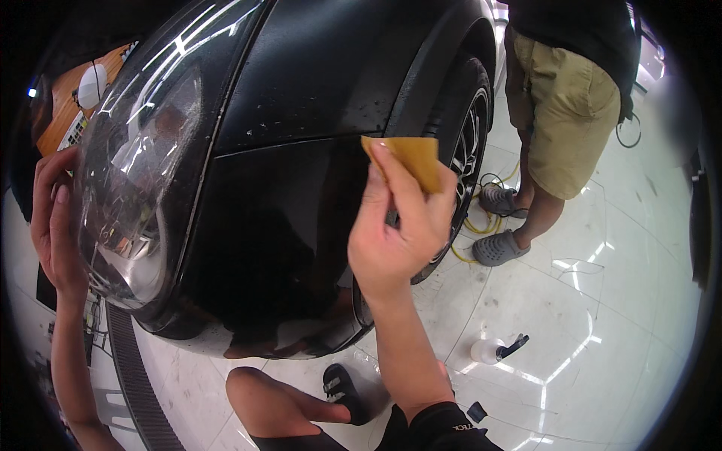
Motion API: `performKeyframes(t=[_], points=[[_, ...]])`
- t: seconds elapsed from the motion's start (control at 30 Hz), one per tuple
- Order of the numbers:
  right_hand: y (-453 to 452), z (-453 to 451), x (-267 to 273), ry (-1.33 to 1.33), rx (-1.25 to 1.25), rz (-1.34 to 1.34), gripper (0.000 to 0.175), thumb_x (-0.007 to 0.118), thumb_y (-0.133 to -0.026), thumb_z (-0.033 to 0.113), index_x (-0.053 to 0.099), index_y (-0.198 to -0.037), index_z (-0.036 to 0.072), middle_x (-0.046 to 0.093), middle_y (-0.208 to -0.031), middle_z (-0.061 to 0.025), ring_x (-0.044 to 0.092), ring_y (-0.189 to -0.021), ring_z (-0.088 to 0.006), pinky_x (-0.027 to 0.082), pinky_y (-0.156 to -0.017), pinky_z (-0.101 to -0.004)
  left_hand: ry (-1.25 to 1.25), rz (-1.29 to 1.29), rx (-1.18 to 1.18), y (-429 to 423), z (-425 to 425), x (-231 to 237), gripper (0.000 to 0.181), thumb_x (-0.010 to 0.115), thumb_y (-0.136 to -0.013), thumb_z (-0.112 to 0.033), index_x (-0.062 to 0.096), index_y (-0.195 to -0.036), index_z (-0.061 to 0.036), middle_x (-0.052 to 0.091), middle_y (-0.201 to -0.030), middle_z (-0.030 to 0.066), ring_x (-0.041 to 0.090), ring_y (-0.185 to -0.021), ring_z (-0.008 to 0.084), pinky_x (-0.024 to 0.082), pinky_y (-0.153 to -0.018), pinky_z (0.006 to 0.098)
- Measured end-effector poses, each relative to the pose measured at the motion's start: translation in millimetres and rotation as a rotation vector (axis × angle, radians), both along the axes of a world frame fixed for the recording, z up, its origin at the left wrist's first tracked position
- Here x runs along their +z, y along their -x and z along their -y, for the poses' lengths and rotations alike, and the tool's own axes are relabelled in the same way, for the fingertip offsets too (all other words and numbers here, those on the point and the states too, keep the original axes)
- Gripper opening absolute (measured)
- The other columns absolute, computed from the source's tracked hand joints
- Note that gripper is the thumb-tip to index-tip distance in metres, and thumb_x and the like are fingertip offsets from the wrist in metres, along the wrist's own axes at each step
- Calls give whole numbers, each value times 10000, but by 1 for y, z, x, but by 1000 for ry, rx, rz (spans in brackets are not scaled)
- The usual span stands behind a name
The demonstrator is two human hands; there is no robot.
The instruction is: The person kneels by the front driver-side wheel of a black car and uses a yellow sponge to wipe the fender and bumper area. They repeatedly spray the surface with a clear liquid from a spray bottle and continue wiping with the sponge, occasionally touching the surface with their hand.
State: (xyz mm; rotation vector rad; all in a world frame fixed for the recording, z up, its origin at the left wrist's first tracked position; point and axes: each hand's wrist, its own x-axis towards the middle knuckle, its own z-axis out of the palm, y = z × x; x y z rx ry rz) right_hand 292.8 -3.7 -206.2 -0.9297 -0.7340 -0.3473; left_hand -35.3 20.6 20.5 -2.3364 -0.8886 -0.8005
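My right hand (397,225) pinches a thin yellow-brown square (420,158) between thumb and fingers. It could be a sheet of abrasive paper or a squeegee card; I cannot tell. The square is in front of the black fender and bumper corner (271,237), close to the seam between two panels. Whether it touches the paint is unclear. At the far left, my left hand (53,225) is against the outer side of the clear headlight (141,186), holding nothing visible. Small pale scuffs mark the panel above the seam.
Beside the front wheel (468,129), a person in khaki shorts (569,113) and grey clogs stands near a yellow cord (485,225). A spray bottle (491,350) and a small black object (476,412) lie on the tiles. A floor drain grate (132,372) runs at lower left.
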Motion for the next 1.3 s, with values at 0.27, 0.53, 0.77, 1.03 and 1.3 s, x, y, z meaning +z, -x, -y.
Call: performKeyframes(t=[0.27, 0.53, 0.77, 1.03, 1.3], points=[[9, 5, 0, -19, 28, 24, 299, 709, -907, -61, 805, -1168, 51, 626, -1079, -139, 641, -938, -265, 521, -831, -314, -3, -6, -14, -1, 0, -1, 433, 420, -1096, -281, 606, -1420, -61, 543, -1437, 138, 515, -1397, 270, 345, -1244, 421], [15, 4, 10, -19, 93, 52, 259, 698, -918, -44, 811, -1124, 67, 701, -1023, -142, 671, -944, -298, 528, -836, -342, 33, -18, 8, -3, 2, 2, 463, 406, -1094, -292, 585, -1424, -21, 530, -1435, 155, 507, -1385, 276, 328, -1224, 397], [3, -2, -10, 62, 59, -98, 273, 802, -903, 29, 806, -1171, 78, 672, -1056, -115, 615, -940, -283, 512, -774, -347, 35, -19, 7, -5, 4, 2, 480, 412, -1086, -293, 573, -1429, 1, 527, -1422, 169, 495, -1392, 278, 329, -1220, 393], [3, -2, -15, 113, -5, 7, 238, 737, -963, 42, 804, -1190, 56, 657, -1084, -141, 642, -1007, -281, 505, -878, -331, 29, -17, 6, -5, 2, 1, 464, 400, -1094, -284, 582, -1416, -3, 526, -1415, 158, 503, -1380, 272, 331, -1216, 385], [2, -9, -17, 66, 35, 19, 280, 725, -945, -24, 801, -1203, 57, 628, -1149, -145, 675, -1003, -260, 540, -883, -317, 67, -3, -1, -4, 1, 2, 461, 407, -1096, -290, 584, -1419, -13, 522, -1419, 157, 499, -1392, 274, 332, -1224, 388]])
